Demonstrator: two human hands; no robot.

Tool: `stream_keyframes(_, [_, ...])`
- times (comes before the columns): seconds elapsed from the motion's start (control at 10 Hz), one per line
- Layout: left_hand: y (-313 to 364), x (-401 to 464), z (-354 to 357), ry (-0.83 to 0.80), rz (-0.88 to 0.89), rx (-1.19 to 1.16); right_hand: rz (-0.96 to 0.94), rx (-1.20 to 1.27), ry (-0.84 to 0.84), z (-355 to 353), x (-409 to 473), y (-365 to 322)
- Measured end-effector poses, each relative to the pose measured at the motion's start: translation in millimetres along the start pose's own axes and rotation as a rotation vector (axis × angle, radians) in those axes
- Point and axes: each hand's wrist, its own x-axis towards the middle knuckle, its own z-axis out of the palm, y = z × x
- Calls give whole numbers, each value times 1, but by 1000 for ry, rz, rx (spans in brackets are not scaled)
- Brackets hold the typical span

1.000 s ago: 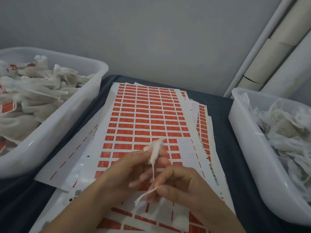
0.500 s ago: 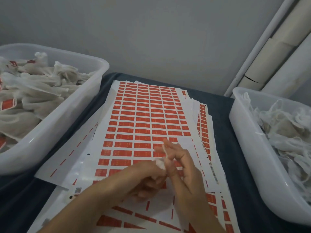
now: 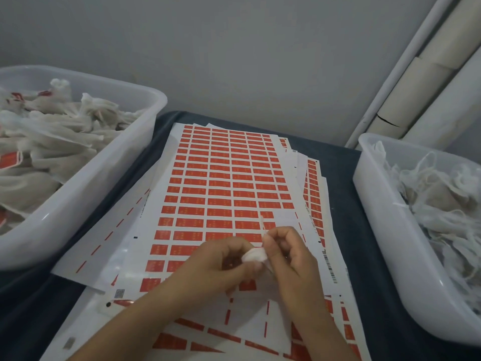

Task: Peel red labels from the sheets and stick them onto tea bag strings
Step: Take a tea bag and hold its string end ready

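Judging by the two bins, the job is well under way but far from over: the left bin [image 3: 78, 204] is heaped with tea bags, several showing red labels, while the right bin [image 3: 385, 230] is full of white bags and loose strings with no red on them that I can see. On the desk [image 3: 343, 217] between them lies a stack of sheets; the top sheet [image 3: 223, 183] keeps most of its labels [image 3: 220, 203], with bare gaps along its near and right edges where some have been peeled off. Both hands work just above that near part. The left hand [image 3: 223, 264] has its fingers curled round a small white tea bag [image 3: 255, 255], holding it at the fingertips. The right hand [image 3: 289, 256], touching the bag from the other side, has its fingers bent and pinched narrow on the string [image 3: 262, 225], whose thin end sticks up past the knuckles. Whether a label is already on that string cannot be told; none shows between the fingers.
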Motion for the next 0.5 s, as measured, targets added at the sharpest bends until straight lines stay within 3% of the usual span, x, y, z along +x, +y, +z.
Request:
stream_keyframes(0.2, [2, -1, 4, -10, 64, 8, 196, 142, -119, -11, 9, -3])
stream_keyframes(0.5, [0, 1, 3, -9, 99, 8, 174, 149, -215, -17, 4, -6])
